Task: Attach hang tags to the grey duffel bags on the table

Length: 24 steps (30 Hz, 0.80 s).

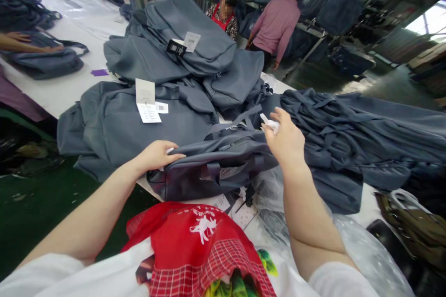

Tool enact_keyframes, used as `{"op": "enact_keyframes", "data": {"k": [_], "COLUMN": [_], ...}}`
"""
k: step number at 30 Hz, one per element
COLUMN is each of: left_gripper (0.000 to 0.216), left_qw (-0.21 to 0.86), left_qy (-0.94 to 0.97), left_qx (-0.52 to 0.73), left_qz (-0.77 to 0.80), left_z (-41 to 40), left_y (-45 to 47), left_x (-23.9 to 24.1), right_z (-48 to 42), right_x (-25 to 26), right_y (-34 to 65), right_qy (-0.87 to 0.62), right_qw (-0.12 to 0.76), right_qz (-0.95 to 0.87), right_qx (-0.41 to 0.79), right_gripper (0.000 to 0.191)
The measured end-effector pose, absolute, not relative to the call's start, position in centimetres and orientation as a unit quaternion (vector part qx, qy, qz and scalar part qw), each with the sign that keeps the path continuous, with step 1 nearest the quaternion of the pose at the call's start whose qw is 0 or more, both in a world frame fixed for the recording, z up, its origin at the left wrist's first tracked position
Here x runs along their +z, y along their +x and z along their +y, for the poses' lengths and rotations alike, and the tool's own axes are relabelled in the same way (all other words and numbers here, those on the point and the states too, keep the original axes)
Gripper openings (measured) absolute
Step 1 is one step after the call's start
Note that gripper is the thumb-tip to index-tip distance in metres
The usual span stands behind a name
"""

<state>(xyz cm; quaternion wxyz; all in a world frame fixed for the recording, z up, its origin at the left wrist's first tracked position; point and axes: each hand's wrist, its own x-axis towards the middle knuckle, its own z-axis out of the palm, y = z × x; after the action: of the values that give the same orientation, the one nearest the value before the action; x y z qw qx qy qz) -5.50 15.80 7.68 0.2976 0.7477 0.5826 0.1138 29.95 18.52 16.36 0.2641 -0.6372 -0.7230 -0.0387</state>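
Observation:
A dark blue-grey bag (184, 178) with a zipper and straps lies on its side in front of me. My left hand (158, 154) pinches the upper edge of its left end between thumb and fingers. Above the bag's right end, my right hand (285, 137) has its fingers closed on a small crumpled white piece (271, 124), paper or cloth, I cannot tell which. A dark strap (244, 118) stands up from the bag near that hand. Just behind, another grey bag (114, 120) carries an unfolded paper tag (145, 95).
More grey bags (184, 23) are piled at the back of the white table (94, 39). Many others (348, 134) lie stacked at right. Clear plastic (369, 250) and tags (244, 213) lie near me. At left, a co-worker's hands rest on a bag (45, 60); two people stand behind.

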Motion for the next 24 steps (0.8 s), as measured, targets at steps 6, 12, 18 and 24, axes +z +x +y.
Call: {"op": "enact_keyframes", "data": {"k": [6, 12, 18, 24], "left_gripper": [0.051, 0.052, 0.050, 0.053], "left_qw": [0.311, 0.312, 0.344, 0.323], "left_qy": [0.744, 0.737, 0.730, 0.697], "left_qx": [0.113, 0.109, 0.122, 0.169], "left_qz": [0.581, 0.590, 0.578, 0.618], "left_z": [15.5, 15.9, 17.3, 17.2], "left_y": [-5.7, -5.9, -6.0, -5.0], "left_x": [7.6, 7.4, 7.0, 6.7], "right_z": [17.0, 14.8, 13.7, 12.9], "right_x": [13.9, 12.3, 10.6, 9.7], "right_y": [27.9, 28.4, 28.2, 28.5], "right_qy": [-0.538, -0.542, -0.563, -0.560], "right_qw": [0.167, 0.127, 0.153, 0.234], "right_qz": [-0.822, -0.829, -0.812, -0.794], "right_qx": [0.079, 0.050, 0.018, 0.044], "right_gripper": [0.053, 0.050, 0.030, 0.030]}}
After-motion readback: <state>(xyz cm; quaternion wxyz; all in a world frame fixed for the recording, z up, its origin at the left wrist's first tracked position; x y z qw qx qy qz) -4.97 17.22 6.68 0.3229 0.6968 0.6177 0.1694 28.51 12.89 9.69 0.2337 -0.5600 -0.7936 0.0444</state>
